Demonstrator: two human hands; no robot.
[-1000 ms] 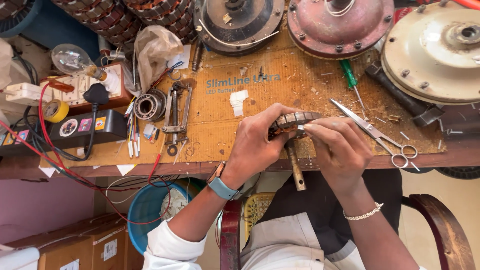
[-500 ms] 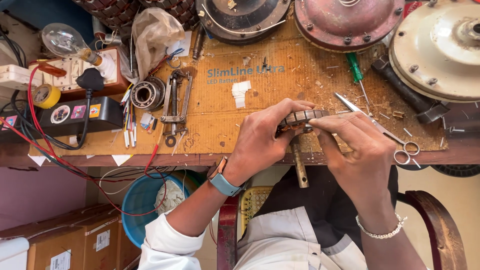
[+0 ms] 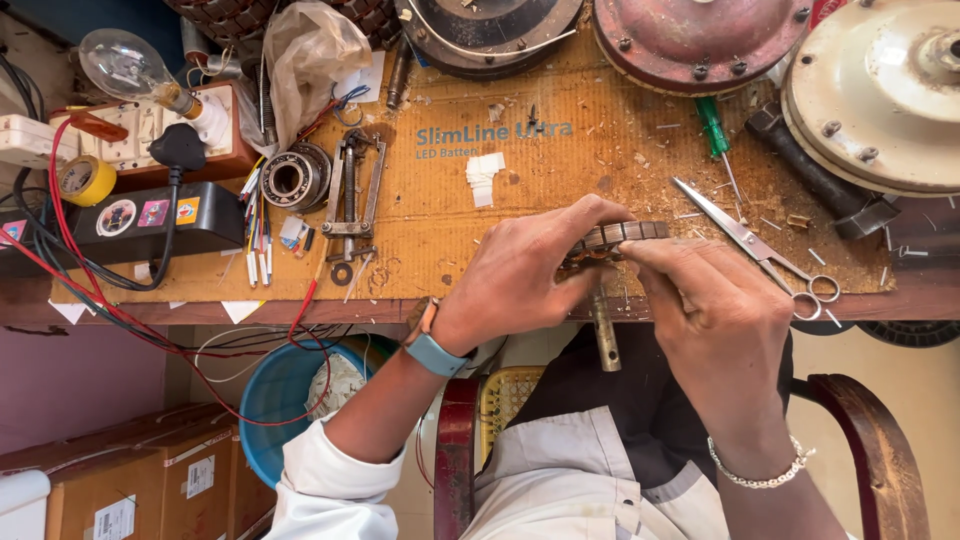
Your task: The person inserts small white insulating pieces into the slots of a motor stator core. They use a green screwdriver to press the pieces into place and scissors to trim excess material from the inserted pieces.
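Both hands hold a round motor stator with a metal shaft pointing down over the bench's front edge. My left hand grips its left side, with a blue watch on the wrist. My right hand covers its right side, thumb and fingertips pressed on the slotted rim. Most of the stator is hidden under the two hands. A bracelet sits on the right wrist.
Scissors lie right of the hands on the cardboard-covered bench. A green screwdriver, fan motor covers, a bearing, a puller tool, a black meter, a bulb, a blue bucket and boxes below.
The hands and stator stay at the bench's front edge. The fingers have shifted slightly on the stator's rim; the camera view has moved a little.
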